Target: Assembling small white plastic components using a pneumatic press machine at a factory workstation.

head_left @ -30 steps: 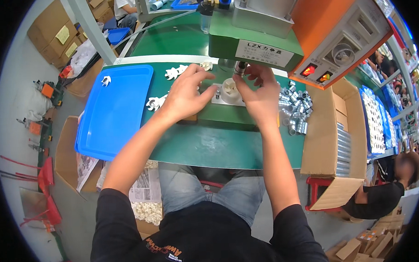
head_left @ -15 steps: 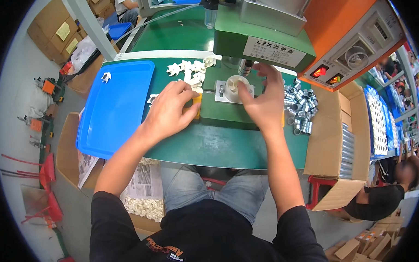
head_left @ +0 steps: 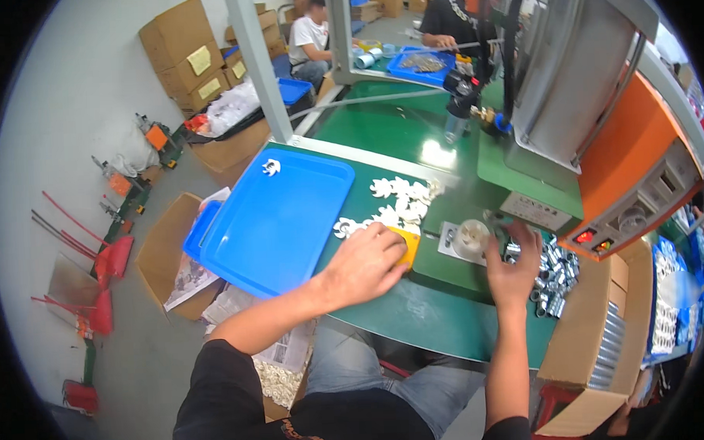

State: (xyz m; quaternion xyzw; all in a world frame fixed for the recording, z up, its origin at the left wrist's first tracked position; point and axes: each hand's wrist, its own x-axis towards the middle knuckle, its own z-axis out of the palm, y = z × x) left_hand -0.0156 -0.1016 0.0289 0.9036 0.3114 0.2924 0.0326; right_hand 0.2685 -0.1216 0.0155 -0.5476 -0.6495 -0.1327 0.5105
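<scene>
My left hand rests at the near left of the green press base, beside a yellow block. Its fingers are bent, the thumb stands apart, and I see nothing held. To the right of a clear round holder is my right hand, thumb and fingers apart, with nothing visible between them. The holder sits on a small metal plate beneath the press head; a whitish piece inside is hard to make out. White finned plastic parts lie beyond my left hand.
Shiny metal sleeves are heaped right of the press. A blue tray at left holds one white part. An open carton with metal pieces stands at right. An orange control box adjoins the press. Two people sit beyond the table.
My view has swung, so the bench appears lower and farther right. My right thumb has moved off the round holder to its right side. The left hand stays beside the yellow block.
</scene>
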